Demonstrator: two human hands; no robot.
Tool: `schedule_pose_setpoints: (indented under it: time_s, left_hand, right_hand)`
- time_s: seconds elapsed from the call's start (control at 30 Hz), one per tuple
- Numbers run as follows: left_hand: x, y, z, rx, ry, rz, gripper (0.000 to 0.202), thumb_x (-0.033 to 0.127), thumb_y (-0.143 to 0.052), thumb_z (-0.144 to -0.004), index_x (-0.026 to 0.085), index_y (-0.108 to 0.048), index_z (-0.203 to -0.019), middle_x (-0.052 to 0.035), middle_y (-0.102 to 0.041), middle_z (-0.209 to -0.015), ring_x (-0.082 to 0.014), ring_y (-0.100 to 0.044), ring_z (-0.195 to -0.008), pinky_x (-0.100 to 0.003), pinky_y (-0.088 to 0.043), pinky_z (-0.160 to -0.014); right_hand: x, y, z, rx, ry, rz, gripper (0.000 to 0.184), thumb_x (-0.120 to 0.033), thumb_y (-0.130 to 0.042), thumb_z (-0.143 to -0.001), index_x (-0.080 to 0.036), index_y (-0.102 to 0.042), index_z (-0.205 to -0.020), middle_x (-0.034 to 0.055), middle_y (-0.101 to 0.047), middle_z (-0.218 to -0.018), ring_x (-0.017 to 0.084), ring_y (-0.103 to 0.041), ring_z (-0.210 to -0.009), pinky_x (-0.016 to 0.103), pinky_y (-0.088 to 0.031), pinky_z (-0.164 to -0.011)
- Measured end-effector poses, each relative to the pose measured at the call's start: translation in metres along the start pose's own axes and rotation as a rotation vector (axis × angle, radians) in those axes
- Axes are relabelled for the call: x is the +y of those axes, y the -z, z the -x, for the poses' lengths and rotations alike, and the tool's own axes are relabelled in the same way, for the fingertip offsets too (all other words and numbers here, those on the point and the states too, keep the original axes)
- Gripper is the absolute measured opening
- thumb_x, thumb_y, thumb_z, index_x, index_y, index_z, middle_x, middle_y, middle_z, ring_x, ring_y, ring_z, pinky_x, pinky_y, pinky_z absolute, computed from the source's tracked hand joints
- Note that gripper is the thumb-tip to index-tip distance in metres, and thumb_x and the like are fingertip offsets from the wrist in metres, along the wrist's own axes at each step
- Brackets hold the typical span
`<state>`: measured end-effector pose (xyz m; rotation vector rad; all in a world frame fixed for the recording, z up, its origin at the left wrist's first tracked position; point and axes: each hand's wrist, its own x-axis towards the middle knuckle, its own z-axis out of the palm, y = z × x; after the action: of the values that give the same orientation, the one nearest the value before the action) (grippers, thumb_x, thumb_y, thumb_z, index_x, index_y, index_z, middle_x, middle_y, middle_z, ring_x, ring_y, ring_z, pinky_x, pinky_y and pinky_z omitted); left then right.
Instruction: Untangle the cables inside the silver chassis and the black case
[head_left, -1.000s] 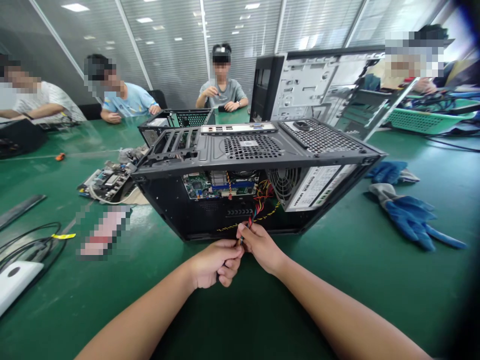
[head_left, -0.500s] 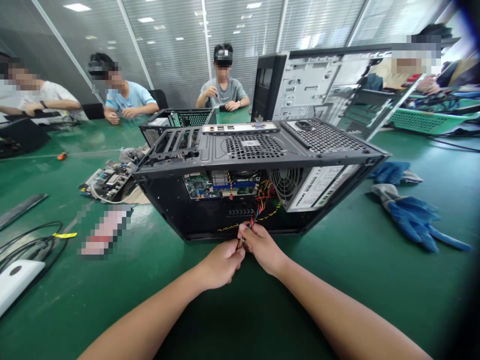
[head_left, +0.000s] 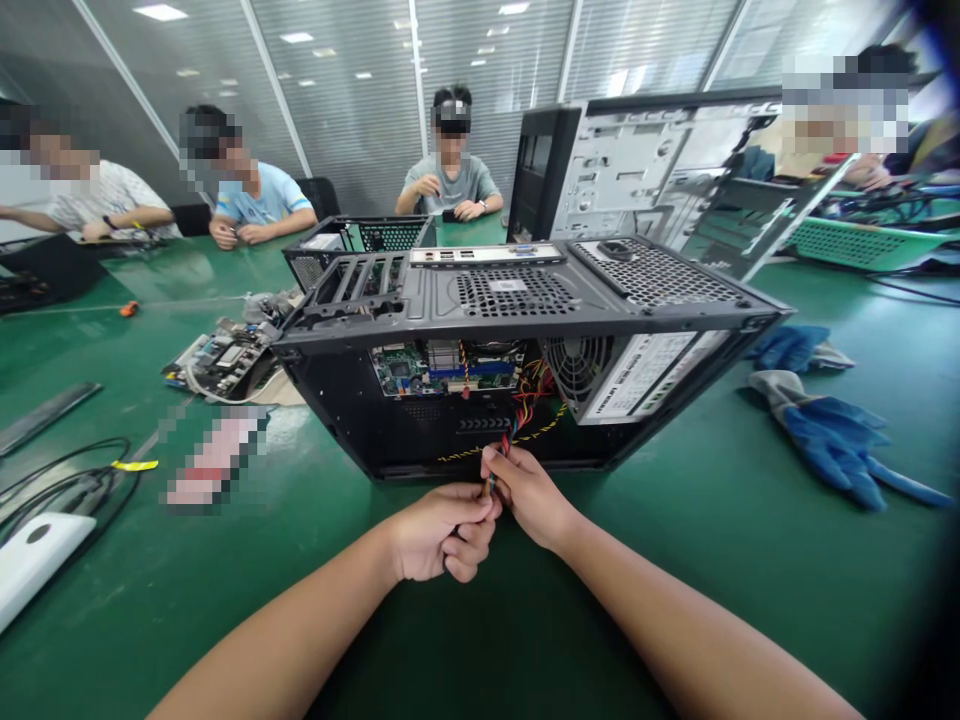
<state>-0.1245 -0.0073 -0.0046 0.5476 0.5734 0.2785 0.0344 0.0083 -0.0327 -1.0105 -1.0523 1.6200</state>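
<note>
In front of the computer case, my left hand and right hand pinch closed on the wires: light, bendy, likely best held bunched.

No word or number can be read for certain. The white label on the power supply bears bold dark lettering near its lower end, slanted and too blurred to spell out, with finer lines and small green marks alongside. The pale sticker on the computer case's perforated panel is too small to read.
</note>
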Motion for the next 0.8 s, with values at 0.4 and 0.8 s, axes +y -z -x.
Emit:
schedule_pose_setpoints:
  time_s: [0.4, 0.8]
  left_hand:
    - [-0.0025, 0.0020, -0.0033, 0.060, -0.004, -0.067, 0.026, 0.035, -0.059, -0.088, 0.020, -0.040, -0.079, 0.0085, -0.029, -0.058, -0.0022, -0.020, -0.041, -0.016, -0.021, -0.042]
    - [-0.0007, 0.0004, -0.0043, 0.148, -0.029, -0.231, 0.035, 0.045, -0.061, -0.085, 0.021, -0.036, -0.080, 0.0102, -0.029, -0.059, -0.0016, -0.020, -0.041, -0.015, -0.023, -0.042]
  right_hand:
    - [-0.0004, -0.0020, 0.0001, 0.048, 0.022, 0.102, 0.038, -0.054, -0.061, -0.081, -0.019, -0.054, -0.069, -0.0070, -0.035, -0.050, 0.009, -0.030, -0.045, 0.025, -0.025, -0.045]
    - [0.0026, -0.0007, -0.0008, 0.038, 0.057, 0.098, 0.041, -0.058, -0.058, -0.082, -0.019, -0.054, -0.070, -0.0074, -0.035, -0.048, 0.009, -0.031, -0.043, 0.025, -0.028, -0.045]
